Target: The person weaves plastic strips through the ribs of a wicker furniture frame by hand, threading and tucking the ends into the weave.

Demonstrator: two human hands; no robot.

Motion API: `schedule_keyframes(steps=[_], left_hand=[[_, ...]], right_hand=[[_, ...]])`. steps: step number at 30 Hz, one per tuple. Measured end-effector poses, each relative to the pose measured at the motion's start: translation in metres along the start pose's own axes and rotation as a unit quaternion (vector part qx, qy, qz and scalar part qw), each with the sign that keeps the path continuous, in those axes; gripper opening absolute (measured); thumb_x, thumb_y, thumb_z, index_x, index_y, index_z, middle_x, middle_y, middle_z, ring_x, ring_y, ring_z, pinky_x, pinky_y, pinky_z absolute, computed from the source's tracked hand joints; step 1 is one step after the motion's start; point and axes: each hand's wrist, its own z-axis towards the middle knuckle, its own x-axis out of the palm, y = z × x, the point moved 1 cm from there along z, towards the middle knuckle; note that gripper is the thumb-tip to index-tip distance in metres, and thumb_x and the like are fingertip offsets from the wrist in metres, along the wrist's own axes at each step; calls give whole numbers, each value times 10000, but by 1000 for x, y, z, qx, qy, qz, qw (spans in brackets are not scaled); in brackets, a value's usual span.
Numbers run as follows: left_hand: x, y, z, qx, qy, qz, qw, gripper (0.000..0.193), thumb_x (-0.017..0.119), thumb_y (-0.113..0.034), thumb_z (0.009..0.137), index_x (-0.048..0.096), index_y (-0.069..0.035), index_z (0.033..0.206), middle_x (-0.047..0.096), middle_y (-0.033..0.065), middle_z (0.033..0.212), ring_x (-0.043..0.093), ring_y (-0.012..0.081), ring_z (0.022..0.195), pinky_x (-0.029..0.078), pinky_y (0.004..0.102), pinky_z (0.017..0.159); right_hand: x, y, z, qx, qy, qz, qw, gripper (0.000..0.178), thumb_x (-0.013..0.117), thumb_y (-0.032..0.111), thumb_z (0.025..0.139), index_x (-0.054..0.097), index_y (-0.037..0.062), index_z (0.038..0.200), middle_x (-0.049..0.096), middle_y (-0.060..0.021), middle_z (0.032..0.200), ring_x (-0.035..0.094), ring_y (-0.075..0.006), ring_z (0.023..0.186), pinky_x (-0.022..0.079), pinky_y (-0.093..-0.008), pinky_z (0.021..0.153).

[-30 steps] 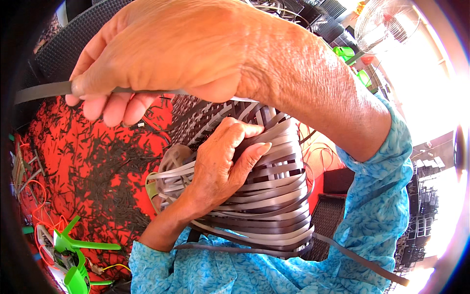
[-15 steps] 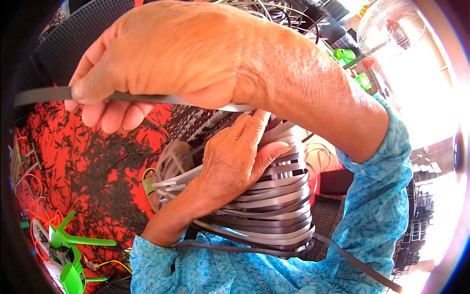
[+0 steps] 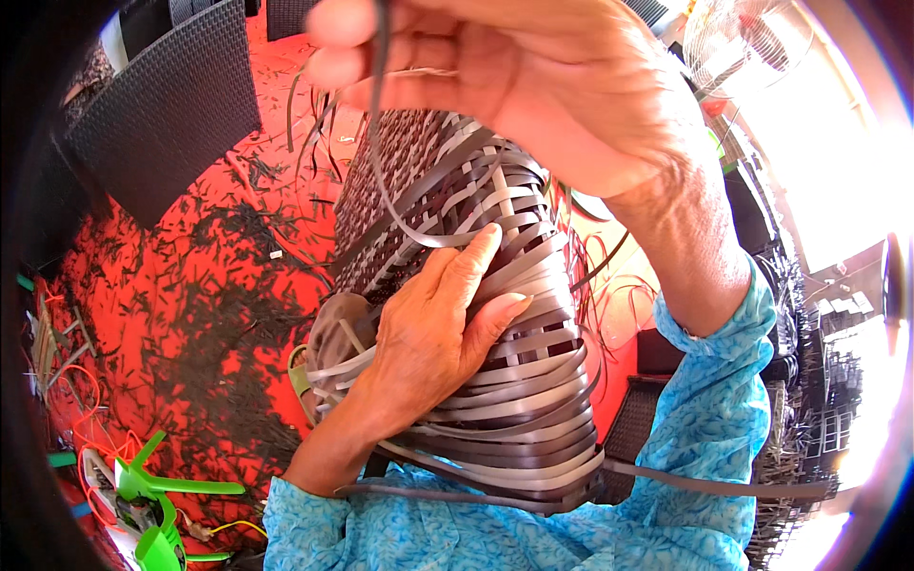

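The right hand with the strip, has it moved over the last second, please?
Yes. The right hand has pulled the grey strip up and rightward, above the woven frame.

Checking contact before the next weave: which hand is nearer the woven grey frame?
Left. The left hand lies flat on the woven grey frame; the right hand is raised above it, pinching a loose grey strip.

Head-worn fisheye, downward, close over the hands (image 3: 447, 333)

Right hand (image 3: 533, 86) raised, pinching; left hand (image 3: 428, 333) flat.
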Motion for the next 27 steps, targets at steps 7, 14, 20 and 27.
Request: schedule_keyframes(steps=[7,14,20,27], left_hand=[[-1,-1,-1,-9,19,3,1000,556,698,-199,852,492,45,1306,609,175,972,637,308,825,522,361,727],[-2,-2,-1,-4,24,20,1000,519,678,-181,873,506,58,1301,606,179,966,626,276,800,512,329,712],[-4,-2,-4,-17,26,47,998,497,654,-218,890,528,33,1301,601,159,938,598,260,771,498,321,704],[-3,1,-4,-7,35,57,998,509,635,-249,897,521,29,1309,606,156,935,589,264,774,475,335,705]], right_hand=[[-33,0,-37,-37,-38,40,998,340,431,329,1023,544,78,1223,639,-14,1009,605,-110,938,483,-263,819],[-68,-34,-77,-149,-94,62,982,290,452,308,1013,517,46,1119,586,-75,995,621,-214,1002,545,-294,795],[-78,-94,-114,-256,-279,-77,922,217,407,219,1034,508,27,1051,629,-124,1000,640,-188,934,522,-317,843],[-57,-146,-124,-276,-352,-33,894,163,343,133,1043,453,12,1042,604,-171,1047,628,-234,981,487,-374,919]])
